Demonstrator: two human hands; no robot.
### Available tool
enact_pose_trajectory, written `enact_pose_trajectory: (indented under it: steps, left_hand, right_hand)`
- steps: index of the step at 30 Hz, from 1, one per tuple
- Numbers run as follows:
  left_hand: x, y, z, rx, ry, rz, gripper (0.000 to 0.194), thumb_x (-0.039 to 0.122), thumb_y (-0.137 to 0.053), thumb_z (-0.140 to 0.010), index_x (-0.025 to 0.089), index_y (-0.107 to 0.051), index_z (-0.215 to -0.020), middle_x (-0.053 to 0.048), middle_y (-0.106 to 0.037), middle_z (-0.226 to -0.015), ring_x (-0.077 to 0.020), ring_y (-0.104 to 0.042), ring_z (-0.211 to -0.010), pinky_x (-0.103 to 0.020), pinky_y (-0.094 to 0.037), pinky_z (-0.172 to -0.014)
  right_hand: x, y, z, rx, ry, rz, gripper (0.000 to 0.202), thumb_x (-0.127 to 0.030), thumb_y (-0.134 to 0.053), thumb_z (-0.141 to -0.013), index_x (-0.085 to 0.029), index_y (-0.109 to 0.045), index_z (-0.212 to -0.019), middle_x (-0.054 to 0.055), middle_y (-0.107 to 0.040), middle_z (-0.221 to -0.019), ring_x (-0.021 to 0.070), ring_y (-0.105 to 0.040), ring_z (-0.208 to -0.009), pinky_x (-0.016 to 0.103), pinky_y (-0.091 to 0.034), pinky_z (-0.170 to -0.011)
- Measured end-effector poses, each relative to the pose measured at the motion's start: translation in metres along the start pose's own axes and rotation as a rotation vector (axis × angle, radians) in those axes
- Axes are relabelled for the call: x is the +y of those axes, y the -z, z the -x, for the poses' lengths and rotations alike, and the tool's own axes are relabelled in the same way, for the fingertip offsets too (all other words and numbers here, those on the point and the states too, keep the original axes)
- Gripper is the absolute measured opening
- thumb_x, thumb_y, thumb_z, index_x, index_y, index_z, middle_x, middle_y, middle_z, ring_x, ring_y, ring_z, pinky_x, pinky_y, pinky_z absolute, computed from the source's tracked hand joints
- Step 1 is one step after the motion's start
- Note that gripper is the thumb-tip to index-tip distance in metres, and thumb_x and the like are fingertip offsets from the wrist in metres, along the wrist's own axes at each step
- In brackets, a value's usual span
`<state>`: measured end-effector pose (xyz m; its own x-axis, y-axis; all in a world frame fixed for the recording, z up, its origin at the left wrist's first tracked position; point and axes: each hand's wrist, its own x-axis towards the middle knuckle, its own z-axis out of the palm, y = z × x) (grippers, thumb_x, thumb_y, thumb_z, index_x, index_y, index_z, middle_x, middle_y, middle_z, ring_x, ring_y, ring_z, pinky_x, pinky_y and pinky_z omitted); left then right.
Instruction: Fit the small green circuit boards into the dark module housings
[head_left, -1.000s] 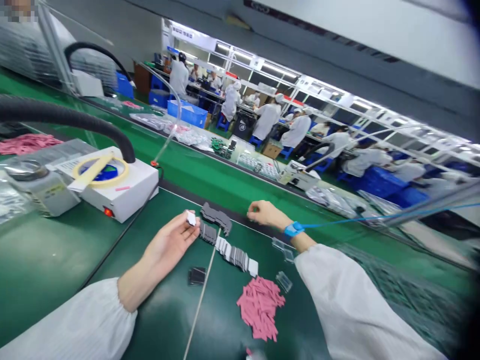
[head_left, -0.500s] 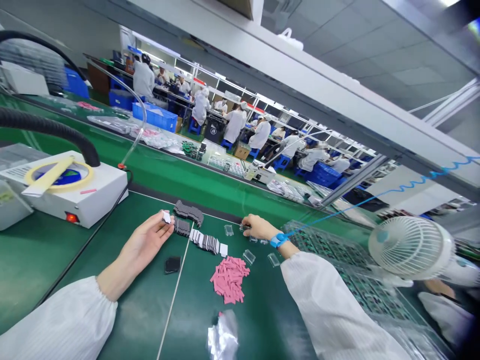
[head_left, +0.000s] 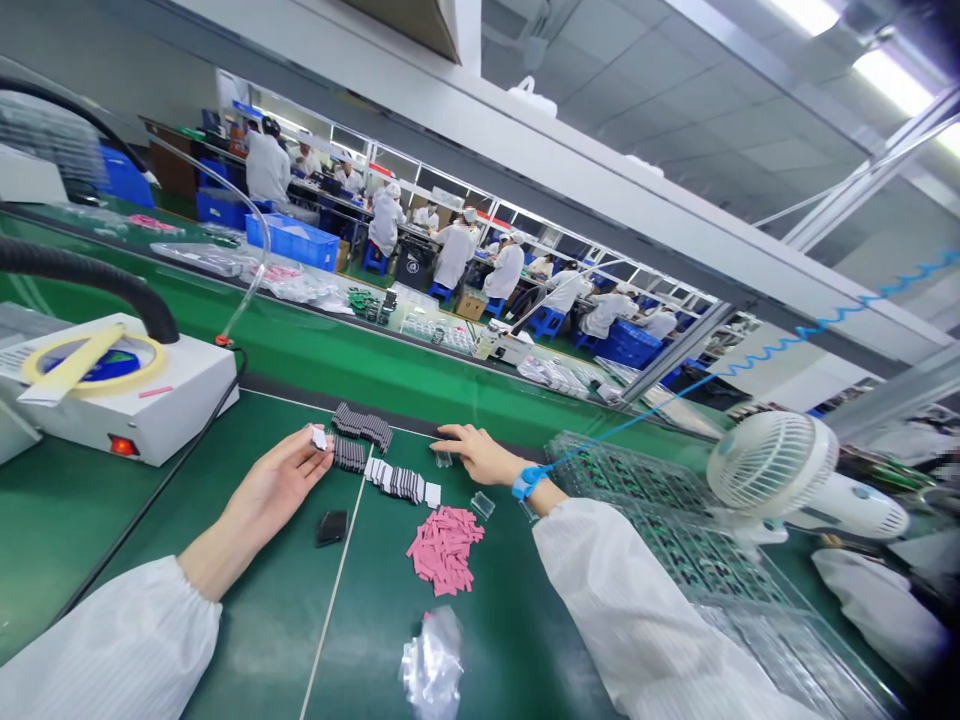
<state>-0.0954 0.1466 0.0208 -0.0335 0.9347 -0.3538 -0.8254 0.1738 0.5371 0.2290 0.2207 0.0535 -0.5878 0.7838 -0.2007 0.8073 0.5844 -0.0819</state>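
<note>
My left hand [head_left: 289,470], palm up, pinches a small white piece [head_left: 319,438] between thumb and fingertips. Beside its fingertips stand rows of dark grey pieces [head_left: 361,426]; a row of white-faced pieces [head_left: 395,480] runs on to the right. My right hand [head_left: 480,455] is palm down with its fingers spread, over a small clear plastic piece [head_left: 444,460]. Another clear piece [head_left: 483,505] lies just below that hand. Nearer me is a heap of pink strips [head_left: 445,550]. A black block [head_left: 331,527] lies below my left hand.
A white box-shaped device [head_left: 135,420] with a tape roll [head_left: 94,360] on top stands left, its cable crossing the table. Clear trays [head_left: 675,540] and a white fan [head_left: 772,465] are on the right. A plastic bag [head_left: 433,665] lies in front. A person's sleeve [head_left: 877,600] shows far right.
My right hand has moved left along the back of the table, and its fingers have spread. My left hand keeps its white piece. The whole view has shifted slightly.
</note>
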Motion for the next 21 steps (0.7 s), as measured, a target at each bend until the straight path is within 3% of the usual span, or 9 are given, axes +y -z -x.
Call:
enact_pose_trajectory:
  steps: [3,6,9,14,21]
  left_hand:
    - [0.002,0.001,-0.001,-0.001,0.002,-0.011,0.02,0.005,-0.054,-0.091,0.012,-0.071,-0.085,-0.01,-0.073,-0.082,-0.016,-0.071,-0.076,-0.026,-0.063,-0.072]
    - [0.003,0.002,-0.002,-0.009,0.002,-0.016,0.02,0.005,-0.053,-0.091,0.012,-0.071,-0.085,-0.009,-0.072,-0.082,-0.0163,-0.071,-0.078,-0.027,-0.063,-0.073]
    - [0.004,0.003,-0.003,-0.028,0.001,-0.033,0.021,0.005,-0.052,-0.091,0.011,-0.071,-0.086,-0.01,-0.072,-0.082,-0.0169,-0.071,-0.079,-0.027,-0.064,-0.073]
    - [0.004,0.004,-0.004,-0.034,0.011,-0.054,0.022,0.004,-0.051,-0.09,0.011,-0.072,-0.086,-0.01,-0.072,-0.085,-0.0169,-0.072,-0.08,-0.027,-0.064,-0.073]
    - [0.005,0.006,-0.006,-0.016,-0.002,-0.056,0.022,0.005,-0.052,-0.091,0.012,-0.071,-0.084,-0.009,-0.071,-0.085,-0.0169,-0.072,-0.079,-0.027,-0.065,-0.071]
  right_hand:
    - [0.007,0.005,-0.001,-0.019,-0.022,-0.003,0.055,0.001,-0.049,-0.086,-0.031,-0.066,-0.127,0.008,-0.047,-0.149,0.0296,-0.049,-0.126,0.052,-0.043,-0.101]
    - [0.028,0.014,0.011,-0.005,-0.099,-0.006,0.036,-0.015,-0.058,-0.094,-0.023,-0.061,-0.129,0.01,-0.05,-0.145,0.0288,-0.052,-0.125,0.052,-0.045,-0.102]
    - [0.05,0.019,0.029,-0.02,-0.198,-0.004,0.032,-0.031,-0.062,-0.096,-0.018,-0.06,-0.125,0.01,-0.058,-0.133,0.0255,-0.06,-0.116,0.049,-0.051,-0.097]
    - [0.074,0.011,0.054,-0.053,-0.357,-0.023,0.029,-0.033,-0.06,-0.097,-0.018,-0.061,-0.122,0.009,-0.062,-0.126,0.0223,-0.064,-0.107,0.044,-0.055,-0.09]
    - [0.087,0.0,0.074,-0.04,-0.465,-0.09,0.029,-0.033,-0.06,-0.097,-0.019,-0.061,-0.122,0.009,-0.062,-0.126,0.0219,-0.065,-0.105,0.042,-0.056,-0.089]
